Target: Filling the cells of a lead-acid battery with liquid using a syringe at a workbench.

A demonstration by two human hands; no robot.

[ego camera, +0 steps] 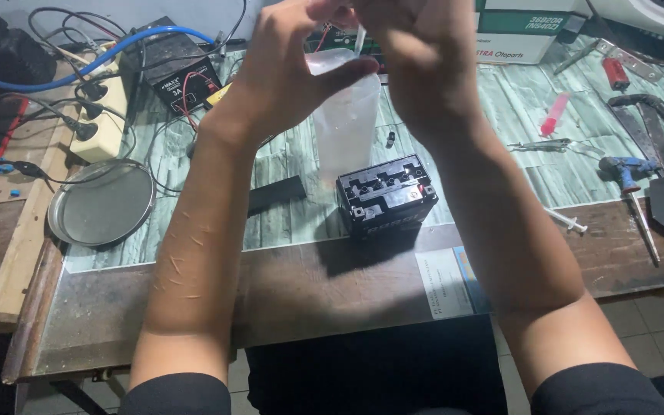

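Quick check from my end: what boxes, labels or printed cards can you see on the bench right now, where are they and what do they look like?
Cardboard box: far edge of the bench, right of the hands; rectangular, white with a green band.
Charger label: front of the black box at far left; small white patch among red wires.
Printed card: front edge of the bench, below the black battery; white rectangle with a blue strip on its right.

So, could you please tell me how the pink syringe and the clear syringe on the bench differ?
The pink syringe is tinted pink and looks thicker, lying far back on the green patterned surface; the clear syringe is colourless and slimmer, lying nearer on the dark wooden strip. Both lie flat, right of the black battery, untouched by either hand.
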